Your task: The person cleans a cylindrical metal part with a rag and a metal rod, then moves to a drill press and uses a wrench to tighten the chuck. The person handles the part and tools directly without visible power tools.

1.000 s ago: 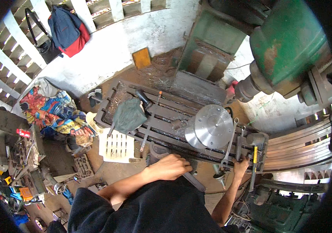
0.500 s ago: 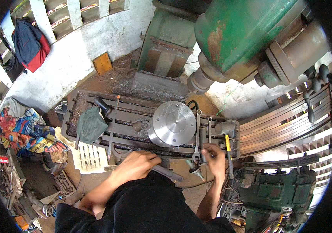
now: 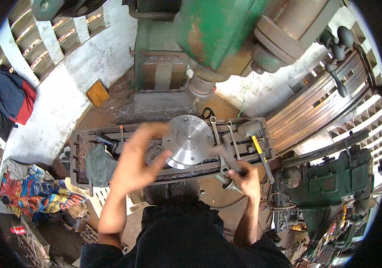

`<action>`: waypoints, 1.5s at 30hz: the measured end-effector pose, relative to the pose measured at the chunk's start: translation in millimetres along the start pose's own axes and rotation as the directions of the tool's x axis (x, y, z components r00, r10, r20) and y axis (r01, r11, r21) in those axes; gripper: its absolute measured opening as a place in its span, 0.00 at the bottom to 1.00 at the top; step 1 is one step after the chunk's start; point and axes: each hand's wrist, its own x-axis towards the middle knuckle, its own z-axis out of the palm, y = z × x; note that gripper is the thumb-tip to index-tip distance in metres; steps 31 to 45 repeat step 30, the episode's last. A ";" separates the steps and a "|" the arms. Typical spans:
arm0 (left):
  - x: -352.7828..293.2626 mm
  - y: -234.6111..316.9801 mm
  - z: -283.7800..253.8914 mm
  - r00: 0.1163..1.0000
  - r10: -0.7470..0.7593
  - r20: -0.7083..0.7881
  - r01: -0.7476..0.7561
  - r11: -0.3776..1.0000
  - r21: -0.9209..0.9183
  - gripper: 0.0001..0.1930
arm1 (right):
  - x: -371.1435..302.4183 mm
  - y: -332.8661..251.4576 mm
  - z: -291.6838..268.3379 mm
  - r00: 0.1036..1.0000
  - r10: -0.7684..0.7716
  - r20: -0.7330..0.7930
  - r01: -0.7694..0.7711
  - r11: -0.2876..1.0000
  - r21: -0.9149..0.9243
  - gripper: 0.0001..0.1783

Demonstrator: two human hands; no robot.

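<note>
A machine workshop: a green milling machine [image 3: 226, 31] looms over a slotted table [image 3: 79, 154] strewn with spanners [image 3: 214, 129] and a hammer [image 3: 255, 138].

— That round disc [image 3: 190, 142]?
— Bare metal, brushed, with a soft shine and a smooth face.
— And the worktop [image 3: 80, 154] under it?
— Dark, dull metal, rough and grimy, slotted along its length.
— The spanners [image 3: 213, 129]?
— Grey steel, slightly glossy.
— The hammer [image 3: 257, 144]?
— Dull metal head, glossy yellow and black handle.
— The rag [image 3: 99, 165]?
— Matt grey-green cloth, crumpled.
— The machine head [image 3: 217, 31]?
— Green paint, chipped and rusty in patches.
</note>
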 end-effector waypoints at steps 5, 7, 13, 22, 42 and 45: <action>81.8 0.4 -2.5 0.979 0.077 -0.190 -0.118 0.970 -0.211 0.31 | 32.8 108.0 4.6 0.893 0.115 -0.436 -0.245 0.935 -0.256 0.18; 120.6 -1.4 8.2 0.989 0.058 -0.135 -0.090 0.966 -0.242 0.33 | 42.3 136.1 13.9 0.894 0.052 -0.444 -0.193 0.941 -0.278 0.18; 148.2 -12.9 15.9 0.999 0.051 0.018 -0.040 0.919 -0.393 0.39 | 44.9 140.5 34.1 0.905 -0.005 -0.426 -0.127 0.951 -0.281 0.23; 170.4 -16.0 56.3 0.995 0.056 0.085 -0.004 0.857 -0.515 0.28 | 57.8 88.7 73.2 0.939 -0.107 -0.328 -0.008 0.944 -0.329 0.24; 176.8 -23.4 63.9 0.996 0.004 0.090 0.037 0.894 -0.447 0.26 | 139.7 -90.9 82.1 0.833 -0.516 -0.199 0.535 0.843 0.052 0.44; 176.8 -23.4 63.9 0.996 0.004 0.090 0.037 0.894 -0.447 0.26 | 139.7 -90.9 82.1 0.833 -0.516 -0.199 0.535 0.843 0.052 0.44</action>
